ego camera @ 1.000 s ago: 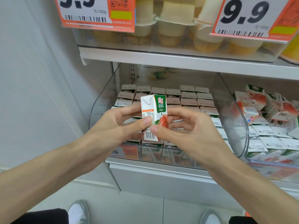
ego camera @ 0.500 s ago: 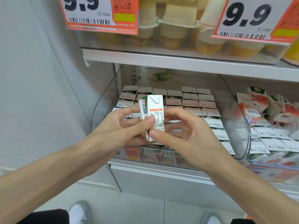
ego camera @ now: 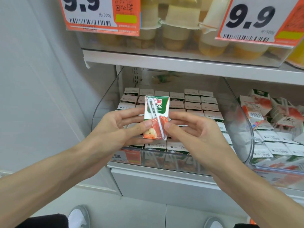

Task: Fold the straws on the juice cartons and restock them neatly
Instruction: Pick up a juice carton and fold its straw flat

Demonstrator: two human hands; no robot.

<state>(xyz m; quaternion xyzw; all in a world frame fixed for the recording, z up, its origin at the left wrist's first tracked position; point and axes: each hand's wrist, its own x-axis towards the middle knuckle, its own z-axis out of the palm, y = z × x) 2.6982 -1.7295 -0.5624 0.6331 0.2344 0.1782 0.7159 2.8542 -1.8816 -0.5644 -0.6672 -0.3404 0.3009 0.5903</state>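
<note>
1. Carton (ego camera: 156, 117), small and printed white, green and red, is held upright in the air in front of a clear bin (ego camera: 105, 112), its printed face toward the person.
2. A white straw (ego camera: 159, 124) lies slantwise across that face. It is hooked over near the top left corner and runs down to the lower right.
3. The left hand (ego camera: 115, 129) grips the carton's left side, with the thumb pressed on the lower front and the fingers (ego camera: 131, 112) reaching behind.
4. The right hand (ego camera: 197, 134) grips the right side. Its thumb tip sits at the lower right edge, just beside the straw's lower end, and the other fingers go behind.
5. The bin sits behind and below the hands, filled with rows of cartons (ego camera: 192, 106) standing tops up.
6. To the right, a second bin (ego camera: 279, 171) holds a jumble of cartons (ego camera: 263, 112) lying at all angles.
7. The shelf (ego camera: 181, 63) above carries fruit cups (ego camera: 177, 35), with orange-and-white price tags (ego camera: 98, 14) reading 9.9 hanging in front.
8. Below, two pale shoes (ego camera: 79, 216) stand on the grey floor (ego camera: 139, 214).
</note>
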